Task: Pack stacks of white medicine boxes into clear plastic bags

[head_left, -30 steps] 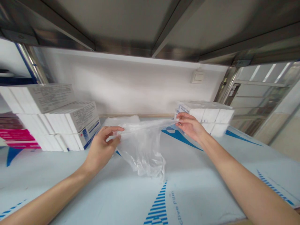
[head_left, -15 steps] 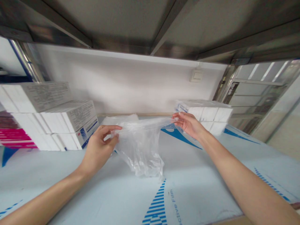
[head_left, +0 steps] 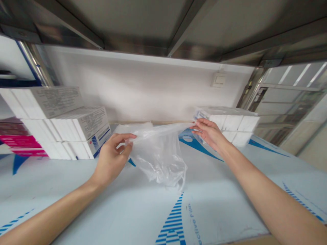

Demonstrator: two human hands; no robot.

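A clear plastic bag (head_left: 162, 153) is stretched between my two hands, its crumpled lower part hanging over the film-covered work surface (head_left: 122, 207). My left hand (head_left: 113, 153) pinches the bag's upper left edge between thumb and forefinger. On the other side, my right hand (head_left: 206, 133) has its fingertips closed on the upper right corner, which is pulled out taut. Behind the bag, a whitish flat piece of plastic (head_left: 134, 127) lies near the wall, partly hidden.
White boxes (head_left: 76, 126) are stacked at the left, beside pink packs (head_left: 24, 146). A wrapped block of white boxes (head_left: 230, 119) stands just behind my right hand. A metal shelf (head_left: 143, 27) hangs low overhead. A wall switch (head_left: 218, 80) is at the back.
The bag's top edge is drawn straighter and tighter between my hands. The whole view has shifted slightly, so the surroundings appear a little further right.
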